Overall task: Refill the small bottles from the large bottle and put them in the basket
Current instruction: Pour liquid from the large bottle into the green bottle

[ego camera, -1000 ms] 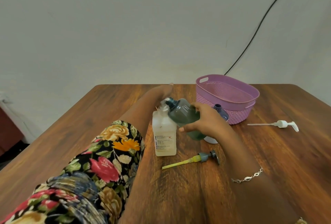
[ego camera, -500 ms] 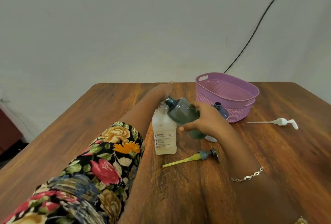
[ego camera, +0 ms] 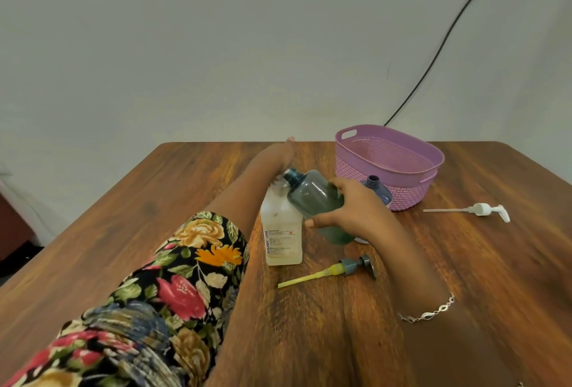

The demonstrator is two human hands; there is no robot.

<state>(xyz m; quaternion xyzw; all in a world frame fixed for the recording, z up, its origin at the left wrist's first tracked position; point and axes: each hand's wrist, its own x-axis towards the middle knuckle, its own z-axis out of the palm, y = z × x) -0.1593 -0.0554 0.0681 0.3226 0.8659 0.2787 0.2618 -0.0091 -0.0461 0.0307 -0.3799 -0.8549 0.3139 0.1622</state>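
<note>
My right hand [ego camera: 349,210] grips a grey-green translucent bottle [ego camera: 315,197], uncapped and tilted left. Its open mouth sits right at the top of a white labelled bottle [ego camera: 281,232] standing upright on the table. My left hand [ego camera: 278,154] reaches behind the white bottle's neck; its fingers are hidden, with one fingertip showing above. A small blue uncapped bottle [ego camera: 379,188] stands behind my right hand, against the purple basket [ego camera: 402,194]. The basket looks empty.
A grey pump head with a yellow tube [ego camera: 334,272] lies in front of the white bottle. A white pump head with its tube [ego camera: 476,210] lies right of the basket. A black cable [ego camera: 433,58] runs down the wall behind.
</note>
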